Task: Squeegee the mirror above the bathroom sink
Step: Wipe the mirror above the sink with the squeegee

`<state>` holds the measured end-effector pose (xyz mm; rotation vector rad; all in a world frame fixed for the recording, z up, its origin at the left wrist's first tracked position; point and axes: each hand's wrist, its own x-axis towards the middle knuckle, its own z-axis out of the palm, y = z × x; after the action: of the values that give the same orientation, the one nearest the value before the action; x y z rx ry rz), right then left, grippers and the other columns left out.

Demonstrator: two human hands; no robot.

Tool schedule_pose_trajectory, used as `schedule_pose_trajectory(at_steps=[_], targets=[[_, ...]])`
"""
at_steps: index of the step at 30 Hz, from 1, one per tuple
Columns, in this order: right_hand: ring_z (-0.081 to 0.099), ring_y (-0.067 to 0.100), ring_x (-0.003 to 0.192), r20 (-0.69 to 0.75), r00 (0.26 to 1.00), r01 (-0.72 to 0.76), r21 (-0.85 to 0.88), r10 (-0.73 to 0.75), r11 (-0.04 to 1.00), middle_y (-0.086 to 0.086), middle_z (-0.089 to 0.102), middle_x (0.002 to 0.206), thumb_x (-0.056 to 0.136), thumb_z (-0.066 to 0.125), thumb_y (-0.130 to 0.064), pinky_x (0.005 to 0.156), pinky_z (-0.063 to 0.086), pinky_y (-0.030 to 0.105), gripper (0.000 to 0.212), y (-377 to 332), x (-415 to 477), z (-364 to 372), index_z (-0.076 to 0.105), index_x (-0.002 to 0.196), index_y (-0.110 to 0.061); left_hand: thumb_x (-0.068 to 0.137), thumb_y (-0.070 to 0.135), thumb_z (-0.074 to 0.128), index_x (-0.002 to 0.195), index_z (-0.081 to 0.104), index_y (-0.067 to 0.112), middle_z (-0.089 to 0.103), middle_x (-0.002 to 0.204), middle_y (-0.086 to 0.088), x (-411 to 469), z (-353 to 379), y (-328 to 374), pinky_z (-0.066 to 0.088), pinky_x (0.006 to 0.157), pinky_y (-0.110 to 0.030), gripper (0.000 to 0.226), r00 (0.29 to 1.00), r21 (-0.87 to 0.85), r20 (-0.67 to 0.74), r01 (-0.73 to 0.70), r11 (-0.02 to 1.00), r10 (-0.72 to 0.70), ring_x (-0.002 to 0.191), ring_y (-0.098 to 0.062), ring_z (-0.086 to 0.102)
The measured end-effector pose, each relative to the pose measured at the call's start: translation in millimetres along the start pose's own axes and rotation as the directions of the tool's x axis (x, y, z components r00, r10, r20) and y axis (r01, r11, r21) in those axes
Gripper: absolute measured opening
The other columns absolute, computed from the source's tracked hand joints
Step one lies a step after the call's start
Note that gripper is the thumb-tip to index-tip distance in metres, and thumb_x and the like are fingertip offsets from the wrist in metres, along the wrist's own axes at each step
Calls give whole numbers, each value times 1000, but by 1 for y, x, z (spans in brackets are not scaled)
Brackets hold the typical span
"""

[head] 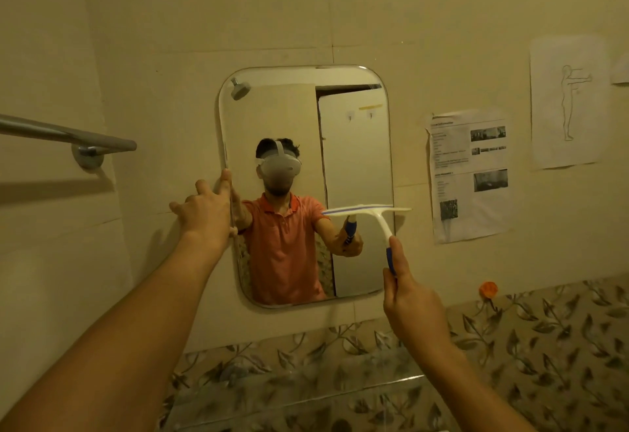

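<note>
The left hand (204,208) rests with spread, straight fingers on the left edge of the mirror (306,145), while the right hand (413,298) grips the squeegee (372,215) handle, its blade level against the mirror's lower right.

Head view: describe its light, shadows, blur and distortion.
Head view: dim, warm yellow light throughout; the towel bar throws a soft shadow on the wall below it; no strong glare on the mirror; the sheet at right is too soft to read; the wide lens bows the wall seams and tilts the mirror.
</note>
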<state>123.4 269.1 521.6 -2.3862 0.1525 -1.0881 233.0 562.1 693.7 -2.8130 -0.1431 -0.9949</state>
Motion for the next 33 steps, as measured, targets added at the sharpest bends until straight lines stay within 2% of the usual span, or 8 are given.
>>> schedule_pose_trajectory(at_steps=[12, 16, 18, 22, 25, 28, 31, 33], targets=[[53, 12, 51, 234, 965, -103, -93, 123, 990, -7, 59, 66, 107, 28, -45, 42, 35, 22, 73, 41, -98, 36, -35, 142, -53, 74, 48, 85, 160, -7, 30, 36, 135, -21, 0, 2, 4, 42, 103, -60, 128, 1000, -14, 2, 21, 1000, -21, 111, -38, 60], [60, 12, 61, 345, 913, -183, -136, 220, 974, -5, 66, 76, 106, 29, -47, 45, 36, 20, 66, 54, -117, 43, -20, 151, -51, 74, 48, 85, 160, -8, 31, 36, 136, -22, 1, 2, 2, 42, 103, -61, 128, 1000, -21, 23, 13, 1000, -13, 112, -39, 59], [64, 14, 63, 353, 903, -201, -160, 247, 966, -4, 66, 75, 105, 33, -48, 48, 41, 19, 68, 50, -121, 39, -20, 147, -53, 75, 50, 84, 160, -9, 32, 36, 136, -21, 2, 4, 1, 43, 102, -60, 127, 1000, -6, 9, 9, 1000, -9, 112, -38, 59], [55, 12, 45, 170, 968, -192, 13, 187, 981, -4, 55, 54, 102, 46, -41, 52, 48, 26, 77, 5, -101, 10, -13, 148, -61, 77, 50, 82, 160, -8, 33, 35, 139, -20, 6, 6, -1, 42, 104, -61, 124, 1000, -22, 19, 1, 1000, -1, 113, -37, 59], [56, 13, 45, 32, 998, -56, 174, 51, 983, 0, 58, 55, 103, 44, -39, 50, 50, 34, 75, -44, -60, -14, -10, 145, -69, 78, 51, 81, 160, -8, 33, 35, 139, -20, 5, 5, -2, 42, 104, -61, 123, 1000, -24, 27, -9, 1000, 10, 114, -35, 58], [58, 17, 48, -36, 999, 46, 214, -39, 976, 1, 59, 59, 105, 38, -41, 48, 54, 39, 65, -99, -5, -36, -1, 154, -57, 79, 53, 80, 160, -11, 33, 34, 141, -20, 5, 6, -3, 42, 104, -60, 123, 999, -10, 29, -17, 1000, 17, 113, -34, 59], [55, 15, 53, -61, 994, 101, 233, -90, 967, 0, 56, 64, 107, 34, -39, 46, 45, 30, 60, -149, 47, -53, 2, 158, -46, 78, 53, 80, 159, -13, 33, 34, 140, -19, 7, 6, -3, 40, 105, -61, 124, 999, -16, 45, -10, 1000, 10, 113, -34, 59], [56, 17, 56, -72, 990, 134, 213, -121, 968, 2, 57, 67, 107, 32, -36, 50, 50, 34, 61, -179, 75, -61, 0, 159, -43, 80, 51, 79, 160, -12, 32, 35, 140, -19, 9, 6, -3, 39, 106, -62, 122, 999, -15, 40, -13, 1000, 14, 113, -34, 60]])
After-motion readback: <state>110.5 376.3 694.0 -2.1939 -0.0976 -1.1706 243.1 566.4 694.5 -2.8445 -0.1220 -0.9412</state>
